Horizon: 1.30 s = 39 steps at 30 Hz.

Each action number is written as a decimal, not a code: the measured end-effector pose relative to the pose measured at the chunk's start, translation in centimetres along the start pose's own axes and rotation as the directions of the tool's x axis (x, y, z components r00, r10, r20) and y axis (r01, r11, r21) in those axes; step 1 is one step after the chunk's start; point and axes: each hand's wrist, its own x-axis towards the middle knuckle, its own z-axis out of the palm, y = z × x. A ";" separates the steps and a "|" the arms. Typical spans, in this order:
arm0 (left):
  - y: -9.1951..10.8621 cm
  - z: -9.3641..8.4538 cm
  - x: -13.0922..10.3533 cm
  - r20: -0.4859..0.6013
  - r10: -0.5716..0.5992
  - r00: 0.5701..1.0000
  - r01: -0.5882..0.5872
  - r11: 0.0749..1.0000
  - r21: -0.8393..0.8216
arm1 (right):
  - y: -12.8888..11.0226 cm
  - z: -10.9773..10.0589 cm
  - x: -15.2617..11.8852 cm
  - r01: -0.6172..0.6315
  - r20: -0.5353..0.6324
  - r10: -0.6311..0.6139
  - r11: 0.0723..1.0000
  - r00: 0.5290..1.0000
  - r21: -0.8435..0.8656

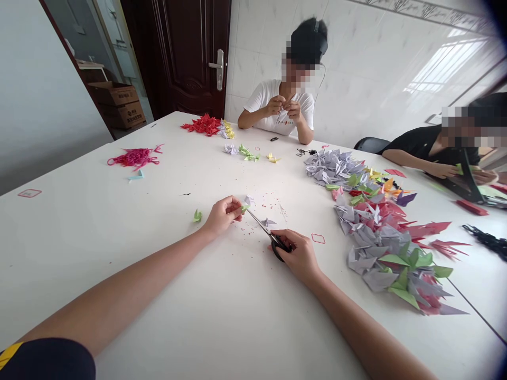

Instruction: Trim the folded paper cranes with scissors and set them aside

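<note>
Between the fingertips of my left hand [224, 215] is a small green folded paper piece [244, 209]. My right hand [295, 252] is closed round the black handles of the scissors [279, 244], whose blades point up and left to the green piece. A small white folded paper [249, 199] lies just beyond the blade tips, and a grey paper crane [268, 222] lies beside the blades. Left of my left hand sits another green folded paper [197, 215]. Tiny paper scraps are scattered on the white table [158, 295] around the scissors.
Many paper cranes [332, 166] spread along the right side. Farther off are a red pile [204, 125] and a magenta cord bundle [134, 157]. A person in white [273, 105] sits across; another in black [420, 145] sits at right. Black cords [485, 240] lie far right.
</note>
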 end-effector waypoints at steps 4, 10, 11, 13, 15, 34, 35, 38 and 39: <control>0.0 0.0 0.0 0.012 0.008 1.000 -0.008 1.000 0.019 | 0.0 0.0 0.0 0.001 0.008 -0.001 1.000 1.000 0.006; 0.1 0.1 0.0 0.016 0.008 1.000 -0.008 1.000 0.018 | 0.0 0.0 0.0 0.002 0.023 -0.002 1.000 1.000 0.006; 0.1 0.1 0.0 0.018 0.009 1.000 -0.010 1.000 0.021 | 0.0 0.0 0.0 0.005 0.022 -0.005 1.000 1.000 0.006; 0.1 0.1 0.0 0.023 0.013 1.000 -0.013 1.000 0.028 | -0.1 0.0 0.1 0.009 0.022 -0.009 1.000 1.000 0.011; 0.1 0.1 0.0 0.027 0.015 1.000 -0.016 0.999 0.032 | -0.1 0.0 0.1 0.008 0.026 -0.009 1.000 1.000 0.018; -0.3 0.1 0.1 0.049 0.023 0.999 -0.026 0.998 0.065 | 0.2 0.0 0.0 -0.015 0.047 0.013 0.999 0.999 0.040; -0.3 0.1 0.1 0.050 0.021 0.999 -0.025 0.997 0.071 | 0.2 0.0 0.0 -0.015 0.048 0.013 0.999 0.999 0.040; -0.3 0.0 0.1 0.051 0.022 0.998 -0.026 0.996 0.083 | 0.2 0.0 0.1 -0.011 0.048 0.009 0.999 0.999 0.036; -0.4 0.0 0.1 0.051 0.025 0.998 -0.029 0.996 0.086 | 0.2 0.1 0.1 -0.012 0.047 0.010 0.999 0.999 0.036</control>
